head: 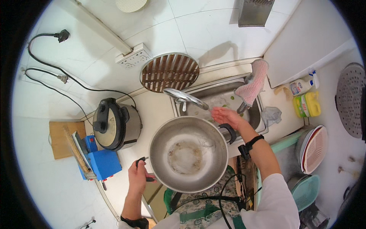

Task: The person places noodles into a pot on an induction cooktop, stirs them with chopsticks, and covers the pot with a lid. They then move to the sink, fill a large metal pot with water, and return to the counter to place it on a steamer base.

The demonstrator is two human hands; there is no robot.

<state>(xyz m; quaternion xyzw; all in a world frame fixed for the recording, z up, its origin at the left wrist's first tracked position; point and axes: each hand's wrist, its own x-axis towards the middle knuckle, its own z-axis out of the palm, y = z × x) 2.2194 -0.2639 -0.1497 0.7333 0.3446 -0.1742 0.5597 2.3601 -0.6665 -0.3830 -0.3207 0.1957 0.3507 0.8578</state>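
Note:
A wide stainless steel wok [187, 154], stained brown at its centre, is held in front of my body. My left hand [138, 174] is closed around its black side handle at the lower left. Beside the opposite black-topped handle [229, 134], my right hand [226, 116] is extended over the sink with its fingers apart, holding nothing. The chrome faucet [187, 98] reaches over the stainless sink [258, 107] near my right fingertips. Small green scraps lie in the sink basin. A pink mesh cloth [253, 83] drapes over a metal piece at the sink's right.
An electric pressure cooker [117, 124] and a blue knife holder [104, 164] stand at left. A round slatted rack [170, 72] leans against the wall. A spray bottle [300, 86], a yellow jug [307, 105] and a crumpled plastic bag [271, 115] are at right, above stacked colanders [314, 150].

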